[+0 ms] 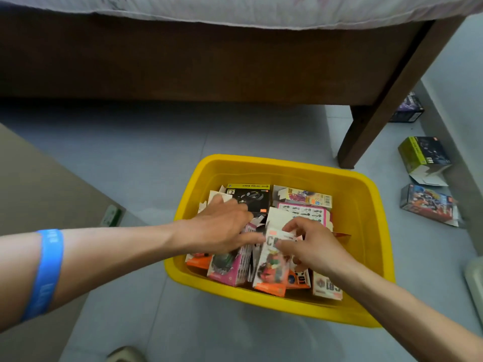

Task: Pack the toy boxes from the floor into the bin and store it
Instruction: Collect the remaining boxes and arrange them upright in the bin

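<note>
Most of the toy boxes already sit in the yellow plastic bin (363, 205) under both hands, right fingers (292, 226) pinched on a white-and-orange carton (271, 267), left fingers (235, 205) spread flat, while three boxes (424, 152) wait on the floor well right of them.

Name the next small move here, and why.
Probably let the right hand seat the white-and-orange box it pinches down among the others in the yellow bin, the left hand steadying its neighbours. It stands tilted, and three boxes lie on the floor.
</note>
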`<state>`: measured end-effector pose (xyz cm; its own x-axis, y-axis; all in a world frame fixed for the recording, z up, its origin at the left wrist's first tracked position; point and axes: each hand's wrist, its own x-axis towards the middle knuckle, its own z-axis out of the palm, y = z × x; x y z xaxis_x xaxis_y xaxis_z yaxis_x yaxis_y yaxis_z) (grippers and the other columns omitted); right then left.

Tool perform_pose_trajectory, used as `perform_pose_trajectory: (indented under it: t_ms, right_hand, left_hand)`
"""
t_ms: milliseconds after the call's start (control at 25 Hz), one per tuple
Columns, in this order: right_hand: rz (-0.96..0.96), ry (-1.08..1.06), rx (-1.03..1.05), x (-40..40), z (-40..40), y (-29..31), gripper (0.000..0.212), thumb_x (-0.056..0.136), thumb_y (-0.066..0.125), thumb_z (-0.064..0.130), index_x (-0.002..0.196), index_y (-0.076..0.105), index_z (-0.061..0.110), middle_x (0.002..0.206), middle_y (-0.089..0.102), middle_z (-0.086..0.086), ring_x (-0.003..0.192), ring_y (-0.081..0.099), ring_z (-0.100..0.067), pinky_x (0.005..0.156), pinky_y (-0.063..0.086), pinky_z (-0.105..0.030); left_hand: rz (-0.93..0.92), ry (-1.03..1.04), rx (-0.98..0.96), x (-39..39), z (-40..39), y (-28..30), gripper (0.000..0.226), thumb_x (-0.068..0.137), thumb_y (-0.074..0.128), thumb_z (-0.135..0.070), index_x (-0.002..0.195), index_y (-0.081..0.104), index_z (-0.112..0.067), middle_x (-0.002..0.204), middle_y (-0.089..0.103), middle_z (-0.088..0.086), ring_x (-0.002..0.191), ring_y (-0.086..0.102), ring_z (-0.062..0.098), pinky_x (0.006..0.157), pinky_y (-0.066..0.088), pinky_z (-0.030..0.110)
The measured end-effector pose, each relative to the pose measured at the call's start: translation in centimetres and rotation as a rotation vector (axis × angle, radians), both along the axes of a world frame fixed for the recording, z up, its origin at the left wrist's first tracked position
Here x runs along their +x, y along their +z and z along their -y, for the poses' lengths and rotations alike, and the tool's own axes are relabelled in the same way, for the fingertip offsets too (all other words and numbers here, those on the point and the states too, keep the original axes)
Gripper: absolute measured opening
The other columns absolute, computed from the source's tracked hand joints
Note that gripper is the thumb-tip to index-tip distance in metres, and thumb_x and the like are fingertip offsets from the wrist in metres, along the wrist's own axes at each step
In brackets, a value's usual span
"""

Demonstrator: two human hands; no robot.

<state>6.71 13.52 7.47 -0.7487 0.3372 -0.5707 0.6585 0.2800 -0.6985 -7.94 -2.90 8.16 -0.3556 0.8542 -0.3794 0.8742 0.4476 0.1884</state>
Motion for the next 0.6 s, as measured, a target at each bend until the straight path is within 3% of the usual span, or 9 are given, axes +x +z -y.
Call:
perform_pose_trajectory:
  t_ms: [120,200,320,400,480,600]
  right_hand:
    - [0.02,0.048,-0.035,-0.2,-0.3,-0.5,0.053,0.083,0.075,0.021,0.126,0.05,0.038,0.108,0.056,0.011,0.076,0.071,-0.013,0.06,0.063,-0.034]
    - [0.039,0.033,-0.079,-0.3,-0.4,-0.8,0.064,0.082,0.076,0.021,0.133,0.041,0.039,0.101,0.057,0.014,0.078,0.071,-0.014,0.056,0.062,-0.03]
    - [0.066,0.094,-0.052,-0.5,-0.1,-1.5,0.051,0.081,0.076,0.031,0.123,0.047,0.035,0.102,0.064,0.002,0.082,0.071,-0.018,0.068,0.063,-0.041]
    - [0.034,0.154,0.026,-0.6,-0.1,-1.6,0.035,0.083,0.073,0.036,0.111,0.053,0.036,0.097,0.065,0.003,0.079,0.07,-0.014,0.07,0.062,-0.04]
    - [-0.026,0.233,0.101,-0.4,-0.4,-1.2,0.018,0.087,0.069,0.041,0.098,0.056,0.036,0.095,0.062,0.008,0.077,0.066,-0.009,0.062,0.056,-0.029]
    - [-0.093,0.275,0.12,0.3,-0.5,-1.1,0.01,0.091,0.062,0.045,0.088,0.055,0.04,0.11,0.049,0.01,0.093,0.057,-0.005,0.069,0.047,-0.022]
  left_hand:
    - [0.201,-0.026,-0.086,-0.6,-0.6,-0.5,0.054,0.094,0.031,-0.069,0.116,0.049,-0.023,0.097,0.068,0.0,0.09,0.063,0.021,0.08,0.042,0.042]
    - [0.165,-0.014,-0.006,-1.2,-0.2,-0.3,0.057,0.093,0.044,-0.066,0.131,0.042,-0.023,0.104,0.068,0.001,0.09,0.064,0.021,0.073,0.051,0.039]
    - [0.004,-0.045,0.047,0.1,-0.1,-1.0,0.051,0.092,0.047,-0.065,0.115,0.052,-0.02,0.101,0.066,0.002,0.087,0.062,0.022,0.063,0.042,0.034]
    - [-0.081,-0.13,0.006,1.1,-1.2,-1.6,0.046,0.094,0.045,-0.062,0.103,0.054,-0.017,0.094,0.064,0.004,0.082,0.058,0.023,0.062,0.04,0.035]
    - [0.077,-0.149,-0.051,0.5,-1.8,-1.4,0.042,0.097,0.047,-0.055,0.106,0.057,-0.015,0.095,0.065,0.006,0.082,0.058,0.023,0.064,0.041,0.036]
    - [0.38,-0.112,-0.104,-1.7,-0.9,-0.2,0.038,0.1,0.051,-0.043,0.13,0.051,-0.021,0.114,0.066,0.006,0.095,0.062,0.022,0.08,0.051,0.04]
